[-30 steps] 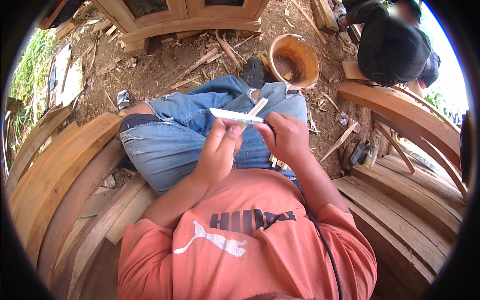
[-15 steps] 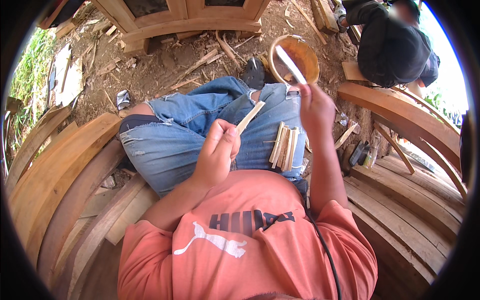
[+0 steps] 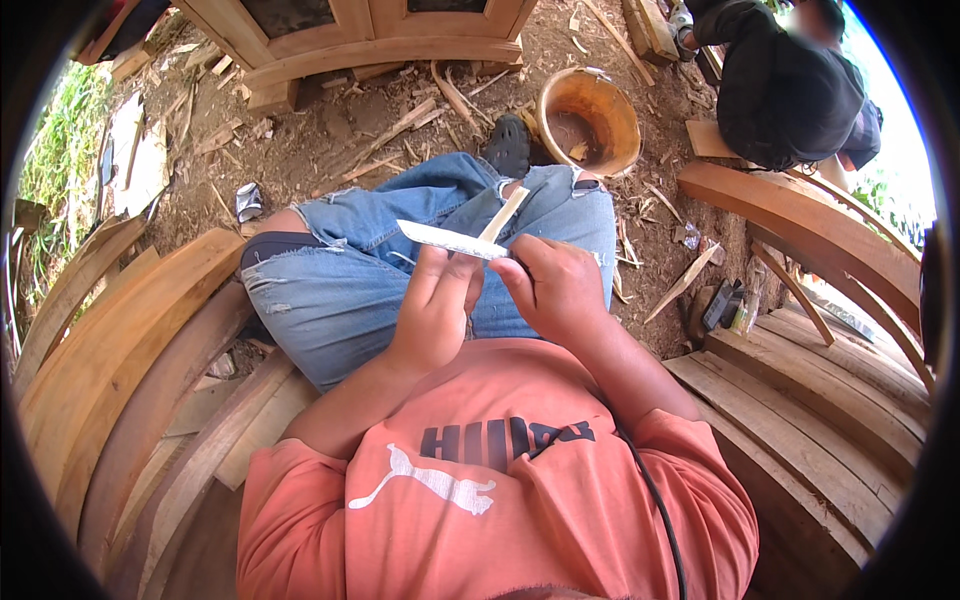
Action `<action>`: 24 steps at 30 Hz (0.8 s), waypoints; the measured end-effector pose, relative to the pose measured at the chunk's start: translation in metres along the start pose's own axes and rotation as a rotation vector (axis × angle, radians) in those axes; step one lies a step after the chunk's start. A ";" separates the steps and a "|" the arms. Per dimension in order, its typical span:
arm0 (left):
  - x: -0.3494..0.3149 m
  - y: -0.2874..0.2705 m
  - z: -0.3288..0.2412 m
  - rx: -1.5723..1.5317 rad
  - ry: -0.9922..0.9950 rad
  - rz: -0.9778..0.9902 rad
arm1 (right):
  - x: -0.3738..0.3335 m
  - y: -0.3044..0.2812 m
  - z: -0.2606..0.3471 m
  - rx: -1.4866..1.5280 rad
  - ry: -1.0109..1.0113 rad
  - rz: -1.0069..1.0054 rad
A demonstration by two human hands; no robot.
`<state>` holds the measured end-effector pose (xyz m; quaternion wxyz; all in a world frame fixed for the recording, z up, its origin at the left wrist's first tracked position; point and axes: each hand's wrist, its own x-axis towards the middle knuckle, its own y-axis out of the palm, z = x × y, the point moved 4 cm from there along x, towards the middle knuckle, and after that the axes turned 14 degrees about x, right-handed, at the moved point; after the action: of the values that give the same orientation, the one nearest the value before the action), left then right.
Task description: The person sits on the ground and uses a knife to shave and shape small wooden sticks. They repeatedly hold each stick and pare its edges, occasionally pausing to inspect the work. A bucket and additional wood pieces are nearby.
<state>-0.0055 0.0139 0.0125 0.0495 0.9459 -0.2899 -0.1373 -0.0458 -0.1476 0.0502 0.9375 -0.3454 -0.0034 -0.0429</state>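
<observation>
My left hand (image 3: 435, 310) pinches a thin wooden stick (image 3: 508, 212), which slants up and to the right over my lap. My right hand (image 3: 562, 285) is closed round the grip of a knife (image 3: 440, 239). The whitish blade points left and lies across the stick, just above my left fingers. Both hands are close together over my jeans (image 3: 330, 300). The handle is mostly covered by my right fingers. The bundle of cut sticks on my right thigh is hidden behind my right hand and forearm.
A yellowish bucket (image 3: 622, 125) stands on the dirt floor beyond my right knee. Curved wooden pieces (image 3: 120, 350) lean at the left; planks (image 3: 790, 430) lie at the right. A wooden cabinet (image 3: 385, 50) stands ahead. Another person (image 3: 785, 90) crouches at the far right.
My right hand has come down and left from beside the bucket, bringing the knife from pointing up to lying across the stick. My left hand still holds the stick in nearly the same place.
</observation>
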 end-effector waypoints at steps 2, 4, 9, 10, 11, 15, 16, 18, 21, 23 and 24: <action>0.000 0.001 0.000 -0.034 -0.004 0.001 | 0.001 -0.002 -0.002 -0.031 -0.024 -0.019; 0.001 0.001 0.001 -0.098 -0.030 -0.009 | 0.009 -0.008 -0.012 -0.091 -0.085 -0.061; -0.013 -0.001 -0.010 -0.005 0.015 0.037 | 0.048 -0.091 -0.081 -0.184 0.309 -0.394; -0.010 -0.003 -0.008 -0.005 0.013 0.019 | 0.047 -0.096 -0.079 -0.218 0.204 -0.419; -0.007 -0.006 -0.003 -0.004 0.005 -0.001 | 0.041 -0.092 -0.067 -0.144 0.195 -0.381; -0.001 -0.008 0.001 -0.052 -0.026 -0.017 | 0.012 -0.032 -0.011 -0.059 -0.012 -0.090; -0.001 -0.008 0.000 -0.025 -0.019 -0.016 | 0.008 -0.020 0.003 -0.006 -0.083 -0.028; -0.003 -0.005 -0.007 0.032 -0.004 -0.013 | 0.003 -0.003 0.006 0.011 -0.073 0.013; -0.005 -0.004 -0.002 -0.024 -0.043 0.004 | 0.006 0.000 -0.004 -0.087 -0.082 -0.013; -0.005 -0.007 0.004 -0.006 -0.039 0.016 | 0.021 -0.018 -0.041 -0.199 0.170 -0.150; -0.008 -0.008 0.004 -0.039 -0.047 0.025 | 0.036 -0.038 -0.066 -0.220 0.315 -0.187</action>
<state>-0.0086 0.0246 0.0088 0.0629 0.9375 -0.3003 -0.1644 -0.0151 -0.2217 0.0263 0.8751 -0.4327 0.1157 -0.1835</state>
